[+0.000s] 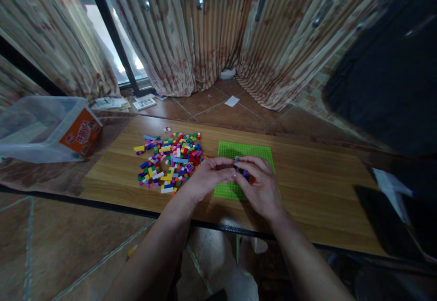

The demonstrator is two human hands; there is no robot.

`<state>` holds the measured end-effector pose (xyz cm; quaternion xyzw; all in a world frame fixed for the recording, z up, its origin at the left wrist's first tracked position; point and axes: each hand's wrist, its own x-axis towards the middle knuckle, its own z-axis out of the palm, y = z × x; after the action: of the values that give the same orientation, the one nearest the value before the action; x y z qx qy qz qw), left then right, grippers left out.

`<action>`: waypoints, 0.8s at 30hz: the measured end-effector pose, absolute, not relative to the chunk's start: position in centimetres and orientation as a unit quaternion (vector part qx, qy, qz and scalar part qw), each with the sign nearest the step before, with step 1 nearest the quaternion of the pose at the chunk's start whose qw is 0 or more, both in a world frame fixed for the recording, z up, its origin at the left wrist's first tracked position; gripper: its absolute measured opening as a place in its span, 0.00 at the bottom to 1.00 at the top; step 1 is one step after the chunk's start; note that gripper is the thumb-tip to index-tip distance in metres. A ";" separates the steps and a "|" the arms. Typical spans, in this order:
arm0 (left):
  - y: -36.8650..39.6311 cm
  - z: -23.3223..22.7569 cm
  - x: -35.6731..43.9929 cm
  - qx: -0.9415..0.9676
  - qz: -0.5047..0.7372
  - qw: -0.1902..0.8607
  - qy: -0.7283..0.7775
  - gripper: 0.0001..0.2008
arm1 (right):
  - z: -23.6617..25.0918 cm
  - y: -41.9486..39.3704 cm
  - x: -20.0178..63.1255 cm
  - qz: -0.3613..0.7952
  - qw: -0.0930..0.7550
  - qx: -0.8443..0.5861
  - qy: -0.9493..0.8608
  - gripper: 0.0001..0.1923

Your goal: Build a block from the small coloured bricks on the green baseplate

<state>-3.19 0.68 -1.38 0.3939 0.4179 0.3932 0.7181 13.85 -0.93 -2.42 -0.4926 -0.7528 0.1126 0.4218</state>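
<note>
both hands meet over the near part of the green baseplate point(246, 151), which lies flat on the tabletop point(307, 178) with its long axis running away from the person. the left hand point(208, 176) and right hand point(261, 187) curl their fingers point(223, 162) together around a small clump of bricks point(243, 173) held right at the fingertips, just above the plate; which way the clump points is too hidden to tell. both hands are equally close to it. the loose brick pile point(169, 162) lies to the left, nearer the left hand, and a clear bin point(44, 128) sits further left.
</note>
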 end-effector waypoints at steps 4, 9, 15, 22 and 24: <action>1.0 -1.8 -3.2 0.420 0.386 0.675 0.468 0.12 | -3.0 -0.1 15.4 0.185 0.438 -0.532 -0.701 0.09; 1.2 -2.5 -3.2 0.452 0.378 0.641 0.492 0.09 | -4.4 0.4 17.4 0.238 0.407 -0.574 -0.670 0.09; 1.1 -2.6 -3.1 0.480 0.368 0.628 0.490 0.09 | -5.2 0.5 17.3 0.245 0.385 -0.582 -0.673 0.11; 1.0 -2.5 -3.3 0.512 0.347 0.611 0.495 0.09 | -5.1 0.6 17.3 0.248 0.388 -0.591 -0.663 0.10; 1.0 -2.4 -3.3 0.517 0.339 0.607 0.499 0.10 | -4.9 0.5 17.3 0.247 0.379 -0.592 -0.667 0.09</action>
<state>-3.32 1.00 -2.35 0.5173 0.4992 0.3385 0.6071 17.31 0.55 -4.93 -0.5925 -0.6666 0.2475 0.3786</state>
